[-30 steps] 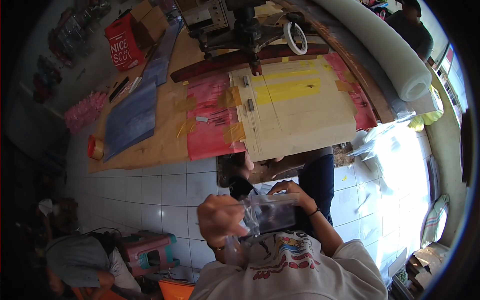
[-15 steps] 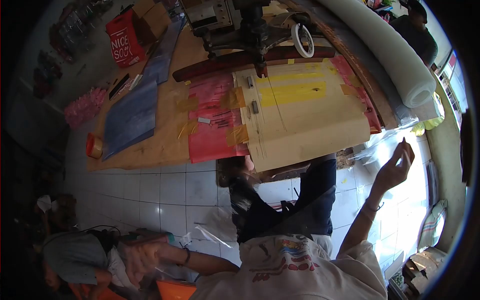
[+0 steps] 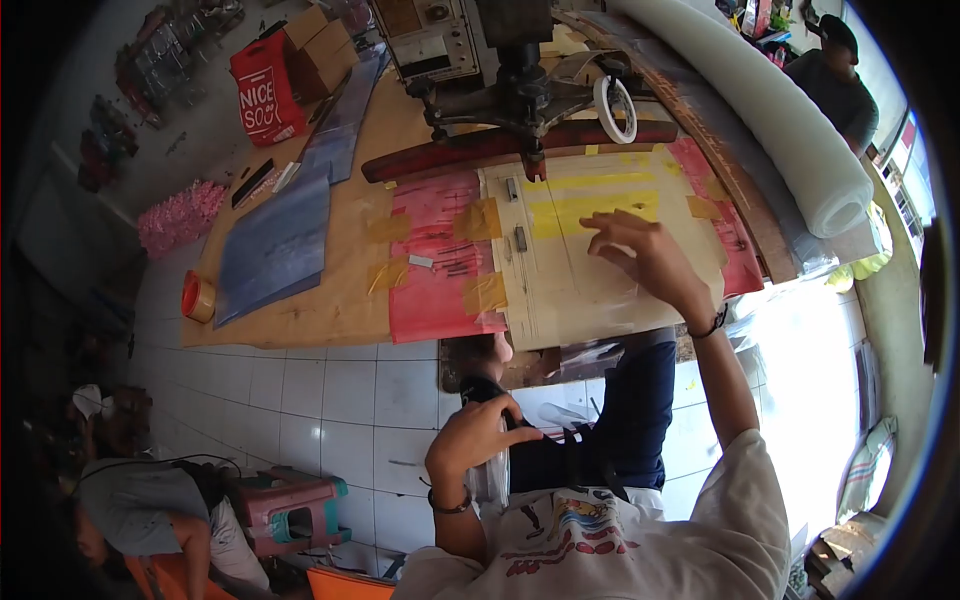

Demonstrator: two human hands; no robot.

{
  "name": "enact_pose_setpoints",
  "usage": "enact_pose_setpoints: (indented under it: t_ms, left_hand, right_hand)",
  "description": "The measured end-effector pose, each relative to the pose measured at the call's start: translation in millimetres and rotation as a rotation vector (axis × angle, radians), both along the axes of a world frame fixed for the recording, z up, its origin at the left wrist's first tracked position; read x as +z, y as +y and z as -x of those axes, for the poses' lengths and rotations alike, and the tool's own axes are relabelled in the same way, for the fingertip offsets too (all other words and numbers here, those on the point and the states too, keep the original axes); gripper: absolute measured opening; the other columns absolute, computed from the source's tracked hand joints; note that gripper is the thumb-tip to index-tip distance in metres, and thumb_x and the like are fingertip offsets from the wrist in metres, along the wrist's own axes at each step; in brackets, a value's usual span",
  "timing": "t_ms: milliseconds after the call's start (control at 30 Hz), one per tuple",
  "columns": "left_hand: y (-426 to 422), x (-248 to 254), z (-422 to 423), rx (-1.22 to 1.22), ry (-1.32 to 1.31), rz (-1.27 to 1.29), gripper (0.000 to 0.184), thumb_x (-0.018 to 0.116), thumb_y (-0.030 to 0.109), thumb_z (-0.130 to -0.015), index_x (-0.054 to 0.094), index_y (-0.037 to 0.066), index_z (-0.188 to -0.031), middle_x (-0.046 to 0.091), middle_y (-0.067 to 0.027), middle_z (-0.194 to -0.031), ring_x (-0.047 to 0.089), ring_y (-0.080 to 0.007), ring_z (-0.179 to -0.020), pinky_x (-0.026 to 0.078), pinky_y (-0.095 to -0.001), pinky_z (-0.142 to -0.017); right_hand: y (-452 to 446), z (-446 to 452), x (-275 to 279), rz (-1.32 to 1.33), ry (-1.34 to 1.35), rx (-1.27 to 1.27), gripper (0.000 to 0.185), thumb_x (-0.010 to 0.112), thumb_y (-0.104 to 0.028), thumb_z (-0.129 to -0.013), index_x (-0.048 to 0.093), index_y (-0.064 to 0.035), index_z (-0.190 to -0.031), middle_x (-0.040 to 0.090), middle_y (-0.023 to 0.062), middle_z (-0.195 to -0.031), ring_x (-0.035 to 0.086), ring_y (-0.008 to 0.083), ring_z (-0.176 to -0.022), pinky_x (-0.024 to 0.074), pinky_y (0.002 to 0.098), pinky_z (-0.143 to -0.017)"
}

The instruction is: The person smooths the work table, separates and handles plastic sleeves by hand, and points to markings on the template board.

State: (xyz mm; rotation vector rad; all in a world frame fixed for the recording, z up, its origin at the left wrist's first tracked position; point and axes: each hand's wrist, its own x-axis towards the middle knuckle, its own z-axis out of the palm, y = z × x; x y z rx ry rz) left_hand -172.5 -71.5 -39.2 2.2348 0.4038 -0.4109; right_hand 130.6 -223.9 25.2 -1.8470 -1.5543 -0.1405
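Note:
My right hand [image 3: 645,262] is over the cream board [image 3: 560,300] on the worktable, its fingers apart and nothing visible in them. My left hand [image 3: 475,436] is low by my lap, thumb and fingers apart. Clear plastic [image 3: 490,482] shows just below that hand; whether the palm touches it I cannot tell. Yellow strips [image 3: 560,215] and two small metal pieces [image 3: 520,238] are on the board. A red sheet [image 3: 430,310], fixed with brown tape [image 3: 485,293], lies along its left side. Above the board hangs a machine head with a dark red bar [image 3: 430,158].
A blue sheet [image 3: 275,245] and a tape roll [image 3: 198,298] lie at the table's left. A big white foam roll [image 3: 760,120] runs along the right edge. One person [image 3: 150,510] sits low at left near a stool [image 3: 295,515]; another person [image 3: 835,85] is at far right.
My right hand has moved left from beyond the table's right edge to over the board. My left hand has come from the lower left to my lap.

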Motion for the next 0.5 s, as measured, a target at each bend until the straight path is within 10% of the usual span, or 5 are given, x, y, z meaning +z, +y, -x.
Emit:
enact_pose_setpoints:
  t_ms: [167,367,500]
  left_hand:
    - [-9,34,-47,0.100,-0.470,-0.040,0.068,0.066,0.051,-0.096,0.047,0.017,-0.151,0.068,-0.0187,-0.071,0.070,-0.0375,-0.066,0.056,-0.0431,-0.071]
    - [-30,14,-92,0.150,-0.514,-0.405,0.067,0.065,0.042,-0.098,0.040,0.019,-0.156,0.072,-0.0230,-0.110,0.070,-0.0436,-0.088,0.058,-0.0489,-0.073]
    - [-40,14,-93,0.232,-0.498,-0.384,0.064,0.065,0.042,-0.098,0.044,0.018,-0.153,0.072,-0.0235,-0.112,0.069,-0.0449,-0.094,0.058,-0.0495,-0.076]
  right_hand:
    - [9,-5,-7,0.188,0.119,0.122,0.040,0.061,0.010,-0.081,0.066,-0.0071,-0.117,0.064,0.0130,-0.138,0.060,0.0355,-0.128,0.0421,0.0418,-0.116]
    - [17,-34,-15,0.290,-0.506,-0.238,0.062,0.055,0.011,-0.078,0.063,-0.0119,-0.135,0.057,0.0166,-0.146,0.049,0.0385,-0.139,0.0369,0.0459,-0.120]
    - [27,-16,3,0.260,0.174,-0.152,0.044,0.055,-0.007,-0.097,0.060,-0.0119,-0.141,0.044,0.0153,-0.158,0.035,0.0376,-0.149,0.0285,0.0553,-0.122]
